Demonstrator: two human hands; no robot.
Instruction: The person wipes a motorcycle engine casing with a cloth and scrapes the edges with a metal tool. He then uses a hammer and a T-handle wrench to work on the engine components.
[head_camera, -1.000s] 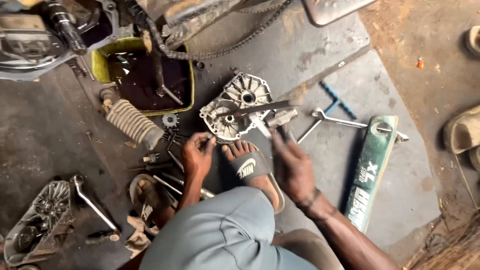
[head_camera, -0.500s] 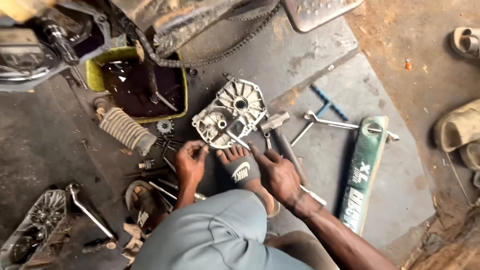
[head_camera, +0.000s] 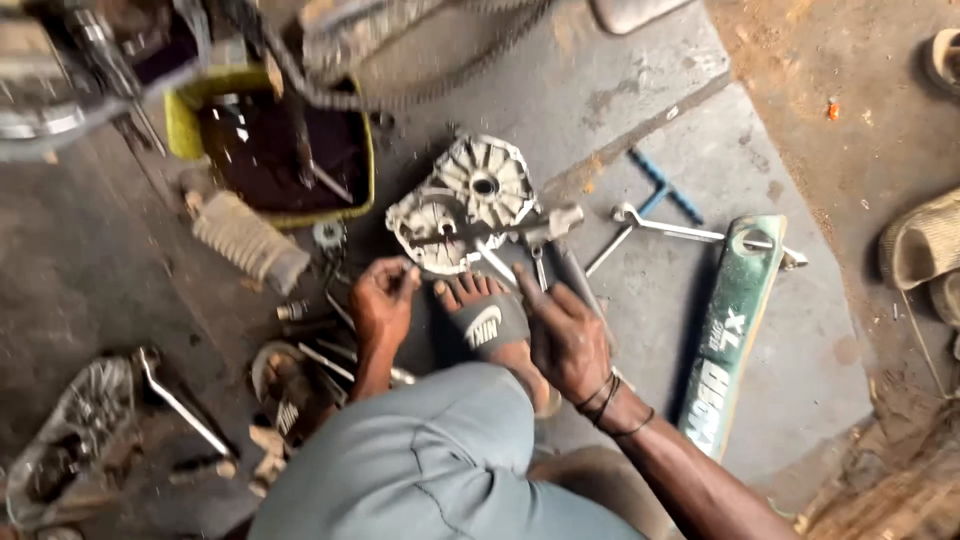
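Engine cover (head_camera: 465, 205), silver and finned, lies on the concrete just ahead of both hands. Left hand (head_camera: 382, 305) is curled, fingertips pinched on something too small to identify. Right hand (head_camera: 565, 335) rests loosely open, fingers extended toward a blurred tool handle (head_camera: 578, 280) beside it.

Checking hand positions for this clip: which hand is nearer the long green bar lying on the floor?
Right. The right hand sits just left of the green bar; the left hand is farther off, beyond the sandalled foot.
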